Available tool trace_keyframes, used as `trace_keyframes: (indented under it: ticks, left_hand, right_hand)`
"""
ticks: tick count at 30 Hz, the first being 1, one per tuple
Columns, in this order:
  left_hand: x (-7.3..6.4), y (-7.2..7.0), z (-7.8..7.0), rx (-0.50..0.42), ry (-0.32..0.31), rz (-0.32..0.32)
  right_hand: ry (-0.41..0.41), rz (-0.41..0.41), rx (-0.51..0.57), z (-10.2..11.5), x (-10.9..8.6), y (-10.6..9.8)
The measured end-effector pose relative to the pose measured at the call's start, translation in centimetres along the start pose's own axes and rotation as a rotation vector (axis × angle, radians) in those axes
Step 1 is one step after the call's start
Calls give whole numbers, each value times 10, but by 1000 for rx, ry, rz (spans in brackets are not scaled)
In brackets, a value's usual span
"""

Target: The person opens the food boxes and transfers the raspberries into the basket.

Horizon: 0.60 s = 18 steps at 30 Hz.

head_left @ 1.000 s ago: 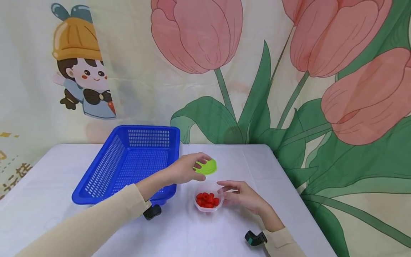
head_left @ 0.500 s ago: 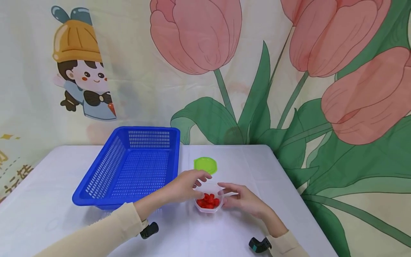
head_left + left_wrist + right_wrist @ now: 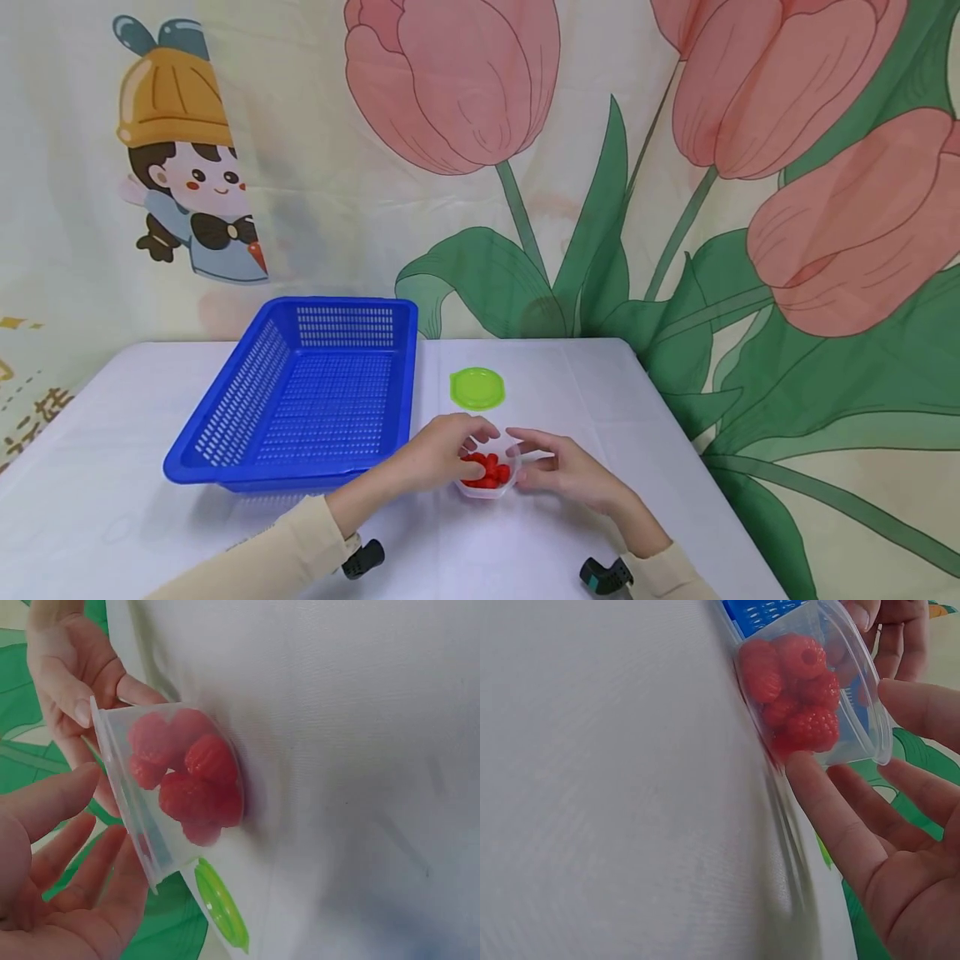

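A small clear plastic container (image 3: 486, 493) holding several red raspberries (image 3: 491, 472) stands on the table. My left hand (image 3: 438, 452) is at its left side, thumb over the near rim and fingers loosely bent behind it. On the other side, my right hand (image 3: 566, 472) has its fingers spread around the wall. The right wrist view has a right fingertip right at the base of the container (image 3: 832, 754) and the thumb by the rim. In the left wrist view the left thumb and fingers lie beside the rim of the container (image 3: 154, 862). A green lid (image 3: 477, 389) lies behind the container.
A large blue plastic basket (image 3: 333, 396) with perforated walls stands at the left, close to my left forearm. White cloth covers the table (image 3: 600, 392). Behind it hangs a backdrop (image 3: 315, 183) printed with tulips and a cartoon figure.
My left hand has moved back from over the green lid, down towards the container, leaving the lid fully visible on the table. The right hand has stayed almost still beside the container.
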<state>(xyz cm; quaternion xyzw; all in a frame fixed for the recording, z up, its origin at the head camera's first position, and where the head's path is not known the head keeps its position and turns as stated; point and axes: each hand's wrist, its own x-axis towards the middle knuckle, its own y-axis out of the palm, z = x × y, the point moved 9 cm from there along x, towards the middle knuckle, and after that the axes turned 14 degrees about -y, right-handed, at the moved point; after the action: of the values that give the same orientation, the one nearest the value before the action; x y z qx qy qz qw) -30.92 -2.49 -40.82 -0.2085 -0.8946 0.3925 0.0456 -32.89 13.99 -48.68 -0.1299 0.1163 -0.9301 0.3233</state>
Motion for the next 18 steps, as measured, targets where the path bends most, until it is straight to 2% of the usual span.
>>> trace_keyframes:
  ticks: [5, 12, 18]
  left_hand:
    - [2, 4, 2, 32, 1, -9]
    - [3, 9, 2, 48, -10, 28]
    - [6, 11, 5, 78, -13, 34]
  right_hand:
    - [10, -3, -6, -1, -2, 0]
    - [4, 3, 3, -2, -1, 0]
    - [7, 4, 28, -4, 0, 1]
